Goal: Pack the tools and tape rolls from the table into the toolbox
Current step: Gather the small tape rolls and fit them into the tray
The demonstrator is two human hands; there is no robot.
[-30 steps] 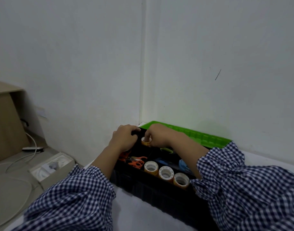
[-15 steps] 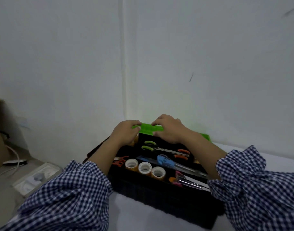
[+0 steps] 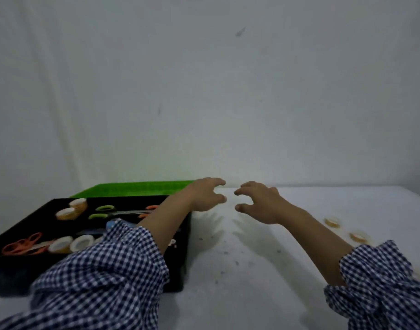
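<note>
The black toolbox (image 3: 175, 270) stands at the left with its green lid (image 3: 133, 190) open behind it. Inside lie tape rolls (image 3: 66, 213), green-handled scissors (image 3: 104, 211) and orange-handled scissors (image 3: 21, 244). My left hand (image 3: 207, 194) hovers past the box's right end, fingers loosely curled, holding nothing. My right hand (image 3: 257, 201) hovers just right of it over the white table (image 3: 251, 282), also holding nothing. Two tape rolls, one (image 3: 332, 221) and another (image 3: 358, 236), lie flat on the table to the right of my right forearm.
A white wall runs close behind the table. Dark specks dot the tabletop in front of the hands. My checked sleeves cover the near part of the box and the table's right front.
Both hands left the toolbox lid and moved right, out over the table. The view swung right, bringing the tape rolls on the table into sight.
</note>
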